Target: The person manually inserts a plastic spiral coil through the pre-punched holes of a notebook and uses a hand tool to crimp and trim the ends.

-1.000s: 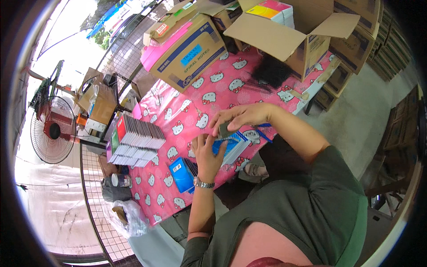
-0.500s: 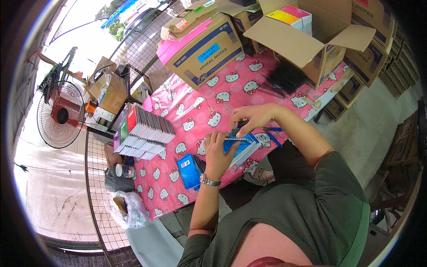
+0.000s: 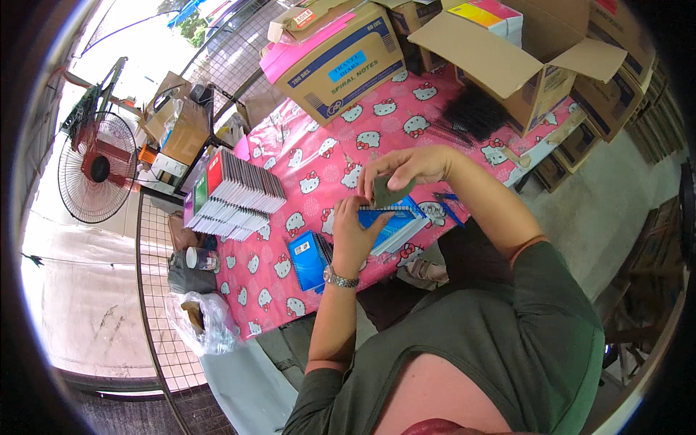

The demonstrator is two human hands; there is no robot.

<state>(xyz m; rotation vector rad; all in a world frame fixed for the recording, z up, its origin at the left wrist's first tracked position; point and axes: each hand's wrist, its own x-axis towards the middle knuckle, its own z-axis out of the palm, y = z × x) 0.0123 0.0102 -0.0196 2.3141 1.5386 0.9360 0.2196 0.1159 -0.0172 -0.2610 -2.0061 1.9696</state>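
A blue notebook (image 3: pixel 391 226) with a row of holes along its far edge lies on top of a small pile of unbound pads near the table's front edge. My left hand (image 3: pixel 354 230) grips its left end, thumb across the cover and fingers at the holed edge. Above that edge, my right hand (image 3: pixel 415 168) pinches a flat dark green piece (image 3: pixel 393 193) whose exact kind I cannot make out. Pliers with blue handles (image 3: pixel 454 210) rest just right of the pile. Left of my left wrist sit several blue spiral notebooks (image 3: pixel 308 262).
Black spiral coils (image 3: pixel 475 114) are heaped toward the back right, by an open carton (image 3: pixel 500 69). A closed carton (image 3: pixel 341 69) stands at the back. Tall stacked notebooks (image 3: pixel 239 196) occupy the left side of the pink patterned tablecloth (image 3: pixel 308 206). A fan (image 3: pixel 98 168) stands beyond.
My right hand has shifted slightly left along the holed edge, and the dark piece in it now shows its broad face. My left hand keeps its grip. The view has shifted slightly.
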